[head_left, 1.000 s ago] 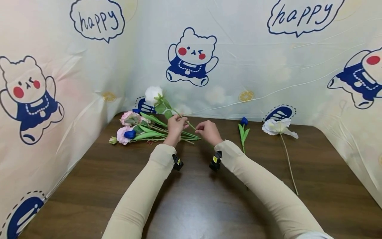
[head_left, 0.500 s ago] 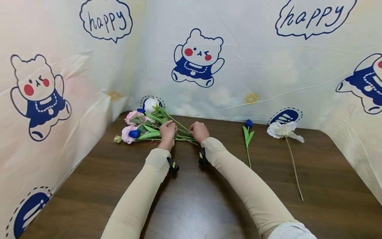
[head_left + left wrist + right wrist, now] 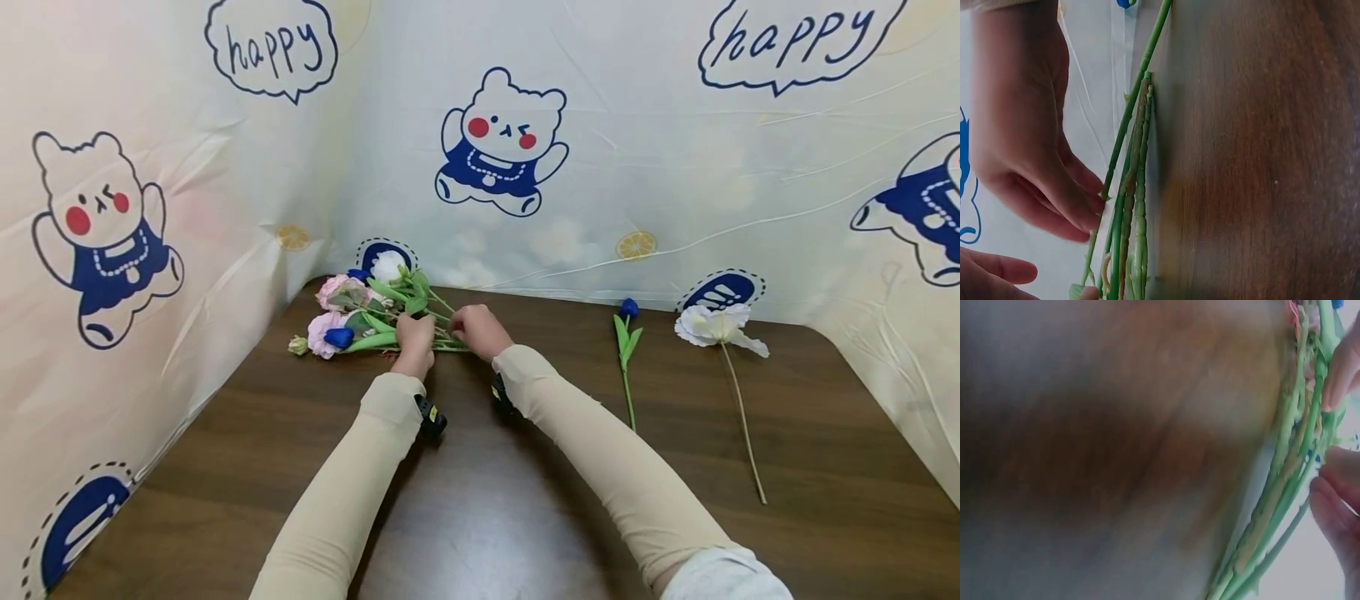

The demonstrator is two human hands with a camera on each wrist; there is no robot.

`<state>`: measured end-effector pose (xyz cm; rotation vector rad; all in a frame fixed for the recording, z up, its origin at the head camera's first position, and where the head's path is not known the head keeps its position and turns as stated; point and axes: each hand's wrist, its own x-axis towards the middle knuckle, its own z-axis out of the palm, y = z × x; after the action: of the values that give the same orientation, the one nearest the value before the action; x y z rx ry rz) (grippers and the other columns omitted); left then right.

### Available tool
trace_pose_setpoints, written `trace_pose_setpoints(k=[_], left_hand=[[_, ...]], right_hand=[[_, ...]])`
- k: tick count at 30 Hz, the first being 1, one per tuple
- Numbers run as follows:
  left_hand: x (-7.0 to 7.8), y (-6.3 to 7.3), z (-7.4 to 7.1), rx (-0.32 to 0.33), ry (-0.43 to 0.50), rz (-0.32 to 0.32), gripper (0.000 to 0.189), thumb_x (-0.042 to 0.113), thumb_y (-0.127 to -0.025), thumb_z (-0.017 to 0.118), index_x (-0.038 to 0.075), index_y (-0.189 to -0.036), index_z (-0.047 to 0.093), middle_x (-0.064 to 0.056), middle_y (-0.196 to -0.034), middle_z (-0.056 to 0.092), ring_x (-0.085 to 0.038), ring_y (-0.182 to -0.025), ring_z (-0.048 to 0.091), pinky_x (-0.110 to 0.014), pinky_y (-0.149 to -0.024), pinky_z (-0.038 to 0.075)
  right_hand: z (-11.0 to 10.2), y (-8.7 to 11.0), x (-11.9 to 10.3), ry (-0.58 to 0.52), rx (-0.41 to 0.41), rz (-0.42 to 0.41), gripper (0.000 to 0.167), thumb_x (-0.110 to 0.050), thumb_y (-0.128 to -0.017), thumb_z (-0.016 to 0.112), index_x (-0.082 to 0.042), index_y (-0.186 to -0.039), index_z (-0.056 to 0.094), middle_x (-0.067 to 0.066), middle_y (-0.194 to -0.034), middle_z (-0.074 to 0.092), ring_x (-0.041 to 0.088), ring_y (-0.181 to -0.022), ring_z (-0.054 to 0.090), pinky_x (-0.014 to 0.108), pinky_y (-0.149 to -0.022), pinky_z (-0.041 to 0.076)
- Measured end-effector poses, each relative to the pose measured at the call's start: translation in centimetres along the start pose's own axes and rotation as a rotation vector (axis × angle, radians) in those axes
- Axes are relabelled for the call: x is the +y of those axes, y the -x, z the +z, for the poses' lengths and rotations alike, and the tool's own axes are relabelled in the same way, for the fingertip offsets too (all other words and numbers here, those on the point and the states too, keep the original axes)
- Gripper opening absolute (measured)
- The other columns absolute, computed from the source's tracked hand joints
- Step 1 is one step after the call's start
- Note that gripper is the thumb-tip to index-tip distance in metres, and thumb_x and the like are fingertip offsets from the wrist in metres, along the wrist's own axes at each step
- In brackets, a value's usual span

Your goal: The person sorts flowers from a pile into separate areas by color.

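In the head view, a white artificial flower lies at the back of a bunch with pink flowers and blue tulips. My right hand pinches the white flower's green stem between thumb and fingertips, as the left wrist view shows. The left hand is over the bunch, nearer the blooms. Its visible finger is straight and apart from the thumb, with a fingertip touching the stems; the rest is hidden. Below the pinched stem, several other stems run close together along the table.
A single blue tulip lies right of the hands on the brown table. Farther right is a white flower on a long brown stem. A printed cloth hangs behind and at both sides.
The white flower has come down from above the table onto the bunch. Both hands have lowered, and the right hand has moved left along the stems. The left hand's fingers have loosened.
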<state>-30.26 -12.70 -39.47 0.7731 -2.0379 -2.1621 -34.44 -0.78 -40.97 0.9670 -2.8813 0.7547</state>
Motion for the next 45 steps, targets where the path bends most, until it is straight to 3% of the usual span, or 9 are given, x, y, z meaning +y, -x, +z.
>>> trace_pose_setpoints(k=[5,9,17,21,25,31,34,40,45], left_hand=[[-0.1,-0.2,-0.4,0.013,-0.028,-0.031,0.067,0.01,-0.095,0.043,0.006,-0.15,0.007,-0.018,-0.155,0.01,-0.031,-0.139,0.022,-0.039,-0.109,0.032],[-0.3,-0.4,-0.8,-0.013,0.067,-0.063,0.058,0.003,-0.093,0.04,0.003,-0.147,0.016,-0.017,-0.146,0.029,-0.025,-0.109,0.048,-0.033,-0.093,0.04],[-0.2,-0.6,-1.2,0.01,0.118,-0.085,0.061,0.003,-0.092,0.042,0.002,-0.148,0.017,-0.011,-0.116,0.047,-0.01,-0.069,0.05,-0.028,-0.087,0.046],[-0.3,-0.6,-1.2,0.018,0.103,-0.069,0.056,0.006,-0.095,0.043,0.001,-0.147,0.023,-0.015,-0.125,0.047,-0.012,-0.072,0.049,-0.029,-0.084,0.045],[-0.3,-0.6,-1.3,0.018,0.084,-0.056,0.049,0.009,-0.098,0.042,0.002,-0.145,0.03,-0.018,-0.132,0.046,-0.018,-0.09,0.053,-0.031,-0.089,0.046],[0.0,-0.3,-1.7,-0.056,-0.073,-0.063,0.056,0.009,-0.097,0.041,0.002,-0.148,0.02,-0.019,-0.15,0.027,-0.031,-0.121,0.048,-0.038,-0.103,0.041],[0.2,-0.2,-1.8,-0.078,-0.114,-0.056,0.054,0.007,-0.095,0.042,-0.002,-0.145,0.023,-0.021,-0.144,0.033,-0.026,-0.105,0.055,-0.035,-0.097,0.043],[0.2,-0.8,-1.6,-0.125,0.072,-0.128,0.046,0.005,-0.096,0.044,-0.002,-0.141,0.034,-0.021,-0.132,0.051,-0.017,-0.093,0.066,-0.027,-0.096,0.048],[-0.4,-1.1,-1.4,-0.104,0.14,-0.158,0.047,0.007,-0.097,0.048,0.0,-0.141,0.034,-0.019,-0.127,0.051,-0.021,-0.089,0.065,-0.029,-0.094,0.05]], right_hand=[[0.7,-0.5,-0.5,-0.024,-0.081,0.057,0.017,-0.009,-0.093,0.057,-0.005,-0.098,0.073,0.009,-0.097,0.072,0.019,-0.083,0.068,0.031,-0.081,0.054],[1.0,-0.7,-0.7,-0.061,-0.096,0.146,0.019,-0.01,-0.094,0.056,-0.005,-0.102,0.072,0.01,-0.104,0.071,0.02,-0.09,0.068,0.032,-0.08,0.055],[1.1,-0.7,-0.9,-0.064,-0.126,0.176,0.021,-0.007,-0.095,0.053,-0.006,-0.103,0.072,0.01,-0.107,0.071,0.022,-0.094,0.067,0.034,-0.083,0.054],[0.9,-0.4,-0.7,-0.059,-0.154,0.141,0.017,-0.008,-0.093,0.057,-0.006,-0.1,0.072,0.007,-0.097,0.072,0.017,-0.084,0.066,0.029,-0.077,0.054],[0.4,-0.2,-0.4,-0.095,-0.217,0.097,0.02,-0.009,-0.093,0.058,-0.002,-0.076,0.064,0.001,-0.062,0.049,0.011,-0.055,0.038,0.023,-0.057,0.035],[0.0,-0.1,-0.5,-0.118,-0.191,0.118,0.014,-0.008,-0.094,0.055,-0.003,-0.09,0.068,0.004,-0.075,0.063,0.01,-0.06,0.05,0.024,-0.063,0.046],[-0.1,0.1,-0.7,-0.102,-0.144,0.142,0.016,-0.009,-0.095,0.054,-0.003,-0.101,0.068,0.009,-0.09,0.069,0.015,-0.068,0.061,0.03,-0.069,0.051],[-0.1,0.4,-0.7,-0.059,-0.079,0.116,0.016,-0.013,-0.095,0.055,-0.007,-0.103,0.067,0.007,-0.096,0.068,0.015,-0.076,0.061,0.03,-0.072,0.051],[-0.5,0.8,0.1,-0.113,-0.184,0.101,0.019,-0.019,-0.093,0.059,-0.007,-0.105,0.067,0.008,-0.09,0.069,0.013,-0.07,0.061,0.026,-0.066,0.051]])
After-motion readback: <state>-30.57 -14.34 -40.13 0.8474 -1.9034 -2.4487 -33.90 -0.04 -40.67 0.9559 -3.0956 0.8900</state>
